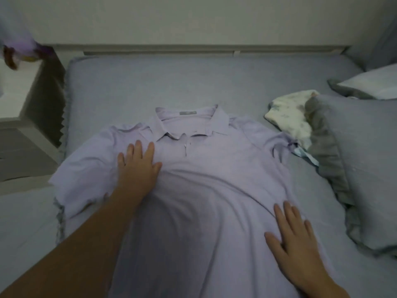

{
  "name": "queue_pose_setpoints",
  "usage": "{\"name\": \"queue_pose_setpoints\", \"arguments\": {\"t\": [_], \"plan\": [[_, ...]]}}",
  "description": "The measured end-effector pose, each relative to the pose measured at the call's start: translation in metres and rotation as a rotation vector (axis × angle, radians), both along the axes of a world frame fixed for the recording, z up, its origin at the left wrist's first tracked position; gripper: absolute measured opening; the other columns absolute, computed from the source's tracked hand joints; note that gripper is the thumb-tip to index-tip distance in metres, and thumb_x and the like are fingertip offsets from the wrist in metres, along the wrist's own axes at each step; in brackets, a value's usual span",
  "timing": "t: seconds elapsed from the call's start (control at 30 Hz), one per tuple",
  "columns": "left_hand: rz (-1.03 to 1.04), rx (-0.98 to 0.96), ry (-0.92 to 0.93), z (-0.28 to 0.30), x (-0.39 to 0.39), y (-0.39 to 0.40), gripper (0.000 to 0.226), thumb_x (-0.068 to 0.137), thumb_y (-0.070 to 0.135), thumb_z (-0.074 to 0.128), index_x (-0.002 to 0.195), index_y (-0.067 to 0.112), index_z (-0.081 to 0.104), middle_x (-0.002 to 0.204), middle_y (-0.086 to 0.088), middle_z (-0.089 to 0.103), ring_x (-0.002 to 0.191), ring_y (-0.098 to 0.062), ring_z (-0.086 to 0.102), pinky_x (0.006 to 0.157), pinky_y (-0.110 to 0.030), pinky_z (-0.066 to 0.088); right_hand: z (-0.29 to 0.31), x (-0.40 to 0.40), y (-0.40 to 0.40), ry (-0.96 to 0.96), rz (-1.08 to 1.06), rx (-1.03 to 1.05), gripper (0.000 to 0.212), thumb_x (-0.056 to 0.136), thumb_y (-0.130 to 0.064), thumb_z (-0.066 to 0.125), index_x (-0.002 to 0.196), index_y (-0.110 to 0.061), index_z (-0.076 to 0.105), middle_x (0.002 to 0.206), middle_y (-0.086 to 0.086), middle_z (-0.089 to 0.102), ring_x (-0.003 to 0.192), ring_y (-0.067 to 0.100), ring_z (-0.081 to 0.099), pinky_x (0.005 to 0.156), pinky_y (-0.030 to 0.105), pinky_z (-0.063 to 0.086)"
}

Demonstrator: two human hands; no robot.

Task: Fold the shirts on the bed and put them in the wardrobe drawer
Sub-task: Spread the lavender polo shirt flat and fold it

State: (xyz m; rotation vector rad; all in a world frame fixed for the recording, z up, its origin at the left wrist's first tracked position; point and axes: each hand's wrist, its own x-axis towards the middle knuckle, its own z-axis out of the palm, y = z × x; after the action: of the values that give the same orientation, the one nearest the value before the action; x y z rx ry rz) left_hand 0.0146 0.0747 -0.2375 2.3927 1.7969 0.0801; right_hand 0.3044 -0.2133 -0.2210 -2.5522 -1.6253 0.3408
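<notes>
Fingers first: the left hand lies flat, fingers straight and slightly spread, pressing the chest of the pale lilac short-sleeved polo shirt just below its collar, gripping nothing. The right hand is flat too, fingers straight, palm down on the shirt's lower right side, holding nothing either. Both are pressing, not pinching.

The shirt lies face up, collar away from the person, spread across the grey-blue bedsheet, sleeves out to both sides. Soft ridges curve across the middle between the two hands, so this looks like the smoothing step before the first fold.

To do it well, I'd say sweep the palms outward from the centre toward the hem and sleeves, keep the placket straight, and flatten those ridges before bringing a side in, otherwise the creases get folded in.

The count: one lilac shirt laid out, one crumpled cream floral-print garment just beside its sleeve, possibly the next shirt, though I can't tell. Two grey-blue frilled pillows on the right, one white bedside cabinet on the left. No wardrobe drawer in view.
</notes>
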Motion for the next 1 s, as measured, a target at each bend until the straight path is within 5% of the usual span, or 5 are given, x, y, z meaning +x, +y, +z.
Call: {"name": "queue_pose_setpoints", "arguments": {"t": [0.13,0.4,0.57,0.87,1.0], "plan": [[0.016,-0.027,-0.285,0.011,0.0,-0.116,0.073,0.087,0.054,0.031,0.15,0.018,0.036,0.161,-0.016,0.018,0.148,-0.038,0.016,0.115,-0.059,0.014,-0.006,0.014,-0.024,0.04,0.049,0.032,0.069,0.098,-0.051,0.042,0.154,-0.02,0.018,0.163,0.003,0.006,0.152,0.028,0.009,0.122,0.047,0.009],[-0.054,-0.289,0.042,0.007,0.019,-0.304,0.099,0.066,0.078,-0.003,0.155,0.035,-0.001,0.163,-0.006,-0.016,0.15,-0.035,-0.01,0.117,-0.06,-0.001,-0.01,-0.038,-0.108,0.02,0.224,-0.019,0.078,0.095,-0.054,0.044,0.158,-0.024,0.008,0.164,0.005,-0.008,0.152,0.025,-0.008,0.121,0.045,-0.003],[0.055,-0.314,0.069,0.01,-0.009,-0.319,0.114,0.053,0.088,-0.004,0.154,0.035,-0.012,0.162,-0.007,-0.02,0.149,-0.033,-0.016,0.117,-0.06,0.0,0.004,0.01,-0.18,-0.057,-0.139,-0.111,0.069,0.099,-0.041,0.039,0.158,-0.024,0.009,0.166,0.009,-0.003,0.152,0.029,0.001,0.122,0.048,0.004],[-0.345,-0.448,0.159,0.0,-0.013,-0.417,0.12,0.063,0.088,0.046,0.133,0.047,-0.042,0.142,-0.001,-0.053,0.135,-0.031,-0.043,0.109,-0.067,-0.013,0.035,-0.015,-0.223,0.146,-0.34,-0.067,0.072,0.075,-0.015,0.068,0.143,-0.017,0.044,0.146,0.014,0.041,0.127,0.036,0.043,0.105,0.045,0.04],[-0.447,-0.445,0.139,0.01,-0.016,-0.421,0.099,0.079,0.06,0.058,0.147,0.052,-0.013,0.153,-0.002,-0.042,0.142,-0.036,-0.033,0.111,-0.066,-0.006,0.04,-0.018,-0.227,0.198,-0.308,0.055,0.047,0.068,0.0,0.068,0.111,-0.017,0.061,0.127,0.012,0.05,0.108,0.032,0.053,0.091,0.041,0.048]]}}
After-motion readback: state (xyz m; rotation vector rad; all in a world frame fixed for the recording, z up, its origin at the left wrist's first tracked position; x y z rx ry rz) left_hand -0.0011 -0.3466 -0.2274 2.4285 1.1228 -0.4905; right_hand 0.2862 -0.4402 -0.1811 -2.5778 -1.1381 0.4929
